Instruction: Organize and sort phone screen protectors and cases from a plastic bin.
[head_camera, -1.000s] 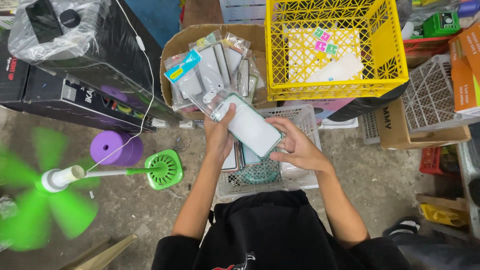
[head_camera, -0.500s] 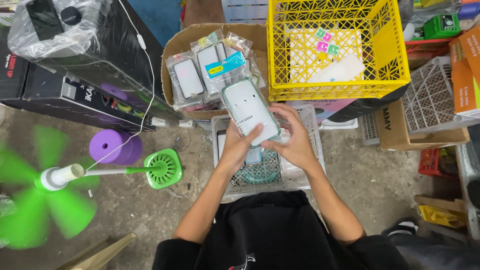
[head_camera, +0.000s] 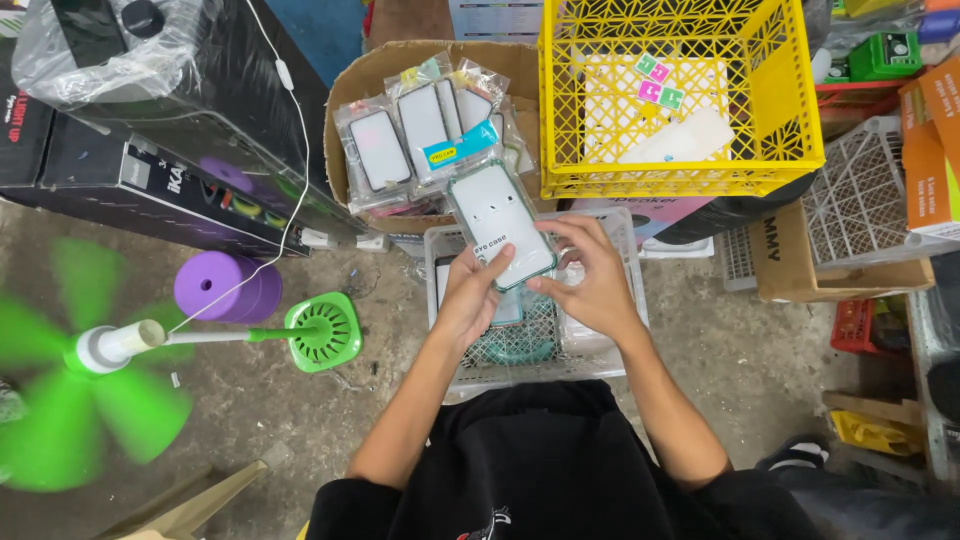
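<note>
1. Head view, hands: left hand (head_camera: 470, 298) and right hand (head_camera: 590, 280) both grip one phone case (head_camera: 500, 225), white panel with a green rim, held in the air over a white mesh basket (head_camera: 620, 300).
2. Left hand: fingers curled round the case's near-left edge, thumb lying on its face. Closed on it, not slack.
3. Right hand: fingers half-curled, fingertips pinching the case's near-right corner and right edge; palm off the case.
4. Key relation: the case sits at 12 o'clock from both hands, directly beyond the fingertips. Its long axis runs roughly 11-to-5 o'clock, far end tilted left toward the cardboard box (head_camera: 350, 110). Near short end is between the two hands; left hand covers more of it, right hand only has the corner. Neither hand is clearly nearer, both are touching.
5. Below the case: the basket holds more flat cases (head_camera: 440, 280) and a teal round mesh piece (head_camera: 515, 345); partly hidden by the hands.
6. At 11 o'clock from the hands: cardboard box packed with bagged phone cases (head_camera: 400, 130), clear sleeves, one with a blue header card (head_camera: 458, 142) just beyond the held case's far end.
7. At 1 o'clock: yellow plastic crate (head_camera: 800, 90) with a white sheet and small coloured packets (head_camera: 655, 85) inside.
8. At 9 o'clock, on the concrete floor (head_camera: 760, 350): green fan (head_camera: 90, 370), blades blurred, and a purple cylinder (head_camera: 215, 288).
</note>
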